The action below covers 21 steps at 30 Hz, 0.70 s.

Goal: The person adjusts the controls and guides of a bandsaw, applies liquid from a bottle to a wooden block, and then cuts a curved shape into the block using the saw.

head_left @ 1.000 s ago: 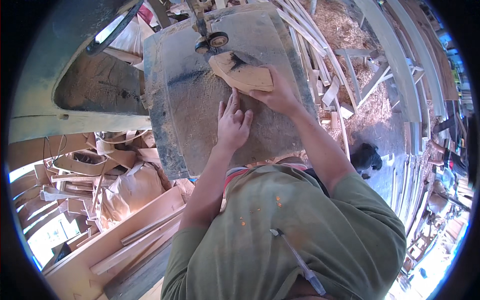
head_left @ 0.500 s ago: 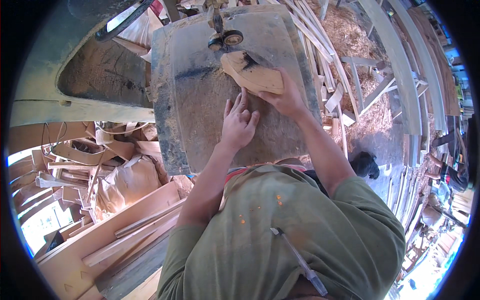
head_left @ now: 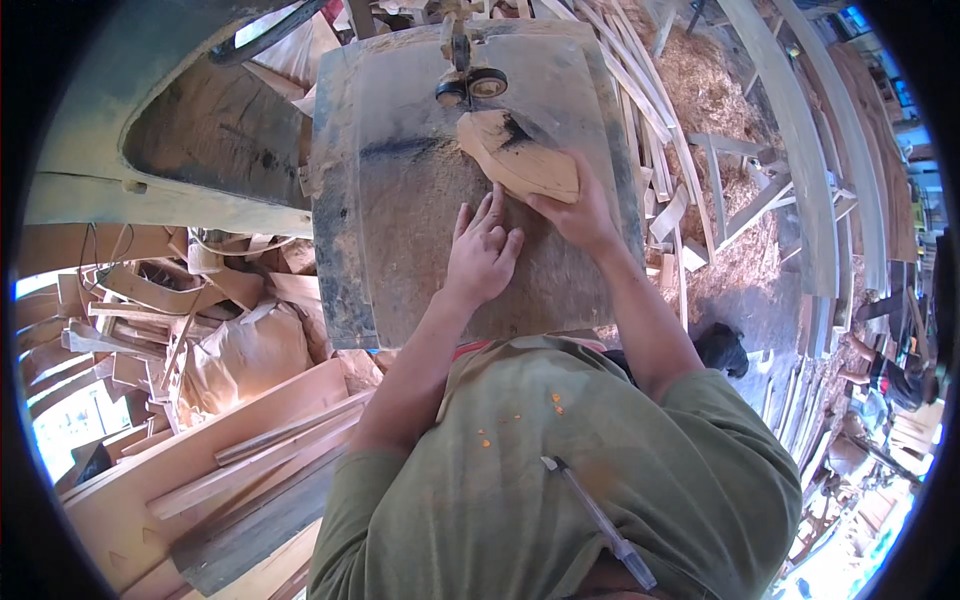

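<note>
A pale, curved wooden block with a black smudge [head_left: 522, 162] sits on the far half of the worn, dusty, squarish machine table [head_left: 415, 240]. Toward the table's right side, the bare right hand [head_left: 585, 215] is clamped on the block's near right end. Over the table's middle, the bare left hand [head_left: 484, 250] has its fingers apart, one fingertip at the block's near edge. Two round, black-rimmed wheels [head_left: 488, 83] stand over the table's far part; long, pale wooden strips [head_left: 634, 88] lie right of it.

Tan wood block [head_left: 525, 165], smudged black, on the grey-brown bandsaw table [head_left: 410, 230]; pale-green machine frame [head_left: 170, 208] left of the table; olive T-shirt [head_left: 640, 430] below it, orange-flecked!
</note>
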Tool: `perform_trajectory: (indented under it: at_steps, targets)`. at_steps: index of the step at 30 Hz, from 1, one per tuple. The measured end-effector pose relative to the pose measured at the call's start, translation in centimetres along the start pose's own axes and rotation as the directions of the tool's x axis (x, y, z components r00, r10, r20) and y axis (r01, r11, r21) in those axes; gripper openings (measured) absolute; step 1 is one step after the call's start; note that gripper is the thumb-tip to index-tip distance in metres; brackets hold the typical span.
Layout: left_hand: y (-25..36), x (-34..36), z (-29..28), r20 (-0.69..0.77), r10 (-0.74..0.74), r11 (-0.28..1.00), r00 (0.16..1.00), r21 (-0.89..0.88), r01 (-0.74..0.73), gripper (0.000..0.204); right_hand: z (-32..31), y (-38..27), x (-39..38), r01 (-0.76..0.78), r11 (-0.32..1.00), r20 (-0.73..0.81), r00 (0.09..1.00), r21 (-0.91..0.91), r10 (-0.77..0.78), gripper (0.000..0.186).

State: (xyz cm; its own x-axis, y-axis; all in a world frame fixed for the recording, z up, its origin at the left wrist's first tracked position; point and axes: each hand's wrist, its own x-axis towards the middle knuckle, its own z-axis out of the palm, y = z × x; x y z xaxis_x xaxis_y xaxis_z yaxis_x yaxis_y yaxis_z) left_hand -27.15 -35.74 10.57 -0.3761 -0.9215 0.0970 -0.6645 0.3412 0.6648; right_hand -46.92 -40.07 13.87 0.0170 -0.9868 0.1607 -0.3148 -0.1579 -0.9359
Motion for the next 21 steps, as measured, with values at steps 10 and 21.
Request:
perform_trajectory:
  at_steps: [10, 21]
  targets:
    - [0.13, 0.11, 0.05, -0.023, -0.015, 1.000, 1.000, 0.012, 0.015, 0.045, 0.31, 0.92, 0.07, 0.036, 0.999, -0.006, 0.999, 0.021, -0.036, 0.057]
    - [-0.02, -0.04, 0.12, -0.116, 0.038, 0.998, 0.993, -0.045, -0.043, 0.041, 0.43, 0.33, -0.06, 0.033, 0.999, -0.005, 0.999, -0.040, -0.034, 0.056]
